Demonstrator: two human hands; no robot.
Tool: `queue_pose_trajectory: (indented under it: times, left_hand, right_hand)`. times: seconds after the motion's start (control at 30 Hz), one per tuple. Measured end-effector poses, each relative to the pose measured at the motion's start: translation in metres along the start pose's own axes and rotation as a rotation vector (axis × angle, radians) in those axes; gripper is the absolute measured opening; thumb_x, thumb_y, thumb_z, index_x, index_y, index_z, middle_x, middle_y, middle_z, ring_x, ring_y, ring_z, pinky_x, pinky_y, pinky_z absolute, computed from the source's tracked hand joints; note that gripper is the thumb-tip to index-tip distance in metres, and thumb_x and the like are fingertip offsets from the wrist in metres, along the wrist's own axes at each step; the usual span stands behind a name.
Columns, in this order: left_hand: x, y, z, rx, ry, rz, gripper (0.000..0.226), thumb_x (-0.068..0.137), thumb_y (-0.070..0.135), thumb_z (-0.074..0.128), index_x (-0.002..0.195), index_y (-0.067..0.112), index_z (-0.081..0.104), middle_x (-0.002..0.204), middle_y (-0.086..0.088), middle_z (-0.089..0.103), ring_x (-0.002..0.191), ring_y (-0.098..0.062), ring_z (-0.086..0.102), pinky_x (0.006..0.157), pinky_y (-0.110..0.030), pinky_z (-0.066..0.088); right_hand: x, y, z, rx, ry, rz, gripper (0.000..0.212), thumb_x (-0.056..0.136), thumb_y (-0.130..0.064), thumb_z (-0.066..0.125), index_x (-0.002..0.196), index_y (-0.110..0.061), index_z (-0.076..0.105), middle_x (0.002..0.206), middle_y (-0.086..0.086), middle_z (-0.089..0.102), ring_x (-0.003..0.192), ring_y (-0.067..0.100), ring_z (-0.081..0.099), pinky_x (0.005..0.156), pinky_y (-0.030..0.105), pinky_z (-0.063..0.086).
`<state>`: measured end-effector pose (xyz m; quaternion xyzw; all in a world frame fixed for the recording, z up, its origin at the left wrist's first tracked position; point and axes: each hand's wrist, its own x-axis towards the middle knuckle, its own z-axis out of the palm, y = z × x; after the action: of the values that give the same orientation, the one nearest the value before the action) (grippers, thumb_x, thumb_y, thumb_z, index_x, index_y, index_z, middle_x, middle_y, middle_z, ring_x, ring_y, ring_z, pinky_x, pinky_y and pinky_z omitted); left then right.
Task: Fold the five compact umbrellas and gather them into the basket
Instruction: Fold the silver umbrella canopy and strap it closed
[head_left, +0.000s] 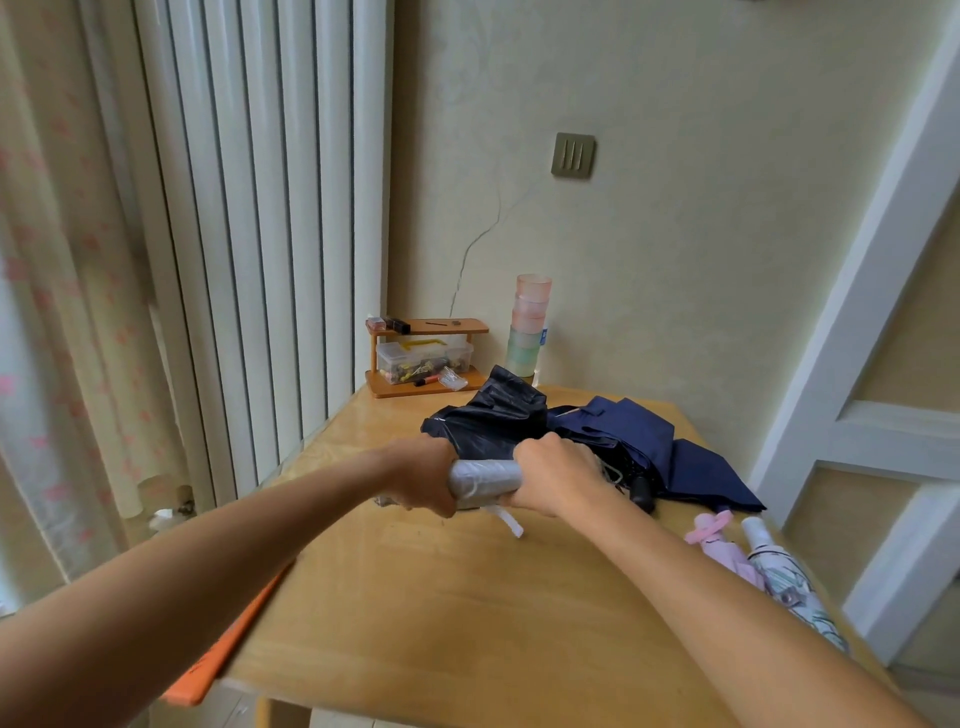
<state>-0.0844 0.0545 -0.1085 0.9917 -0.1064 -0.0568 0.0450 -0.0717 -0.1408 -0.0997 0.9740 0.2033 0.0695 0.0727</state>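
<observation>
Head view: left hand (423, 480) and right hand (558, 480), fingers curled tight, both grip the silver compact umbrella (485, 480) over the wooden table (467, 613), nearer than the navy umbrella (644, 441). Advisable: roll the canopy snug before wrapping the white strap (511, 522).

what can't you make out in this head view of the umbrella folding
Head view only.
silver umbrella: both ends hidden by the left hand and right hand gripping it.
orange object beside the table: mostly behind the left arm, unidentifiable.
clear box contents: too small.
</observation>
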Motion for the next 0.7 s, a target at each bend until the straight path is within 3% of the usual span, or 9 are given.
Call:
queue_pose_trajectory:
  times: [0.07,0.13,0.23,0.3,0.4,0.53,0.63,0.7]
  left_hand:
    - [-0.002,-0.004,-0.005,-0.079,-0.127,0.023,0.025,0.077,0.029,0.076,0.096,0.013,0.071,0.082,-0.009,0.077,0.056,-0.016,0.068,0.053,-0.023,0.052]
    - [-0.004,-0.006,-0.005,-0.062,-0.133,0.057,0.024,0.077,0.031,0.076,0.095,0.015,0.071,0.081,-0.007,0.077,0.058,-0.014,0.069,0.057,-0.022,0.052]
    - [-0.004,-0.001,0.008,0.191,0.160,0.155,0.035,0.080,0.043,0.074,0.104,0.020,0.063,0.089,0.002,0.071,0.077,-0.016,0.067,0.065,-0.027,0.053]
    - [-0.003,0.002,0.022,0.290,0.333,0.180,0.046,0.080,0.054,0.073,0.106,0.020,0.057,0.090,0.004,0.066,0.075,-0.016,0.063,0.065,-0.032,0.056]
    - [-0.004,0.002,0.031,0.282,0.361,0.133,0.039,0.080,0.051,0.071,0.104,0.021,0.061,0.089,0.004,0.069,0.074,-0.018,0.065,0.066,-0.034,0.057]
    - [-0.005,0.003,0.027,0.284,0.312,0.090,0.023,0.078,0.034,0.066,0.099,0.025,0.066,0.084,0.005,0.069,0.071,-0.016,0.064,0.061,-0.029,0.051]
    - [-0.002,-0.001,0.021,0.146,0.185,0.043,0.023,0.074,0.035,0.072,0.094,0.026,0.066,0.083,0.005,0.070,0.072,-0.016,0.065,0.057,-0.027,0.048]
    - [-0.002,-0.005,0.014,-0.012,0.050,0.061,0.020,0.074,0.031,0.075,0.089,0.025,0.064,0.082,0.002,0.073,0.066,-0.014,0.067,0.053,-0.024,0.047]
  right_hand:
    - [0.001,0.000,0.004,0.037,-0.091,-0.020,0.050,0.083,-0.064,0.068,0.087,-0.016,0.059,0.086,0.000,0.058,0.080,0.025,0.060,0.069,0.037,0.045]
    - [0.001,0.001,0.006,0.078,-0.189,-0.035,0.043,0.081,-0.058,0.068,0.078,-0.017,0.055,0.080,0.000,0.057,0.074,0.024,0.059,0.067,0.035,0.046]
    - [-0.001,0.003,0.004,0.222,-0.290,0.007,0.034,0.079,-0.040,0.069,0.070,-0.015,0.047,0.061,0.002,0.056,0.052,0.023,0.055,0.054,0.027,0.041]
    - [-0.001,0.005,0.003,0.338,-0.376,0.040,0.033,0.079,-0.035,0.069,0.068,-0.014,0.046,0.055,0.003,0.054,0.047,0.023,0.056,0.051,0.025,0.042]
    - [-0.004,0.005,0.002,0.376,-0.453,0.010,0.036,0.079,-0.037,0.070,0.066,-0.014,0.046,0.057,0.005,0.054,0.051,0.024,0.059,0.056,0.030,0.044]
    - [-0.006,0.003,0.009,0.286,-0.285,-0.041,0.030,0.077,-0.036,0.070,0.075,-0.014,0.049,0.066,0.003,0.060,0.053,0.018,0.052,0.050,0.027,0.036]
    - [-0.005,0.002,0.010,0.095,-0.044,-0.103,0.029,0.074,-0.032,0.070,0.075,-0.019,0.044,0.078,0.000,0.054,0.068,0.024,0.053,0.060,0.035,0.042]
    - [-0.004,0.002,0.010,0.047,0.025,-0.131,0.029,0.077,-0.030,0.069,0.072,-0.020,0.042,0.077,0.000,0.050,0.073,0.028,0.055,0.062,0.036,0.044]
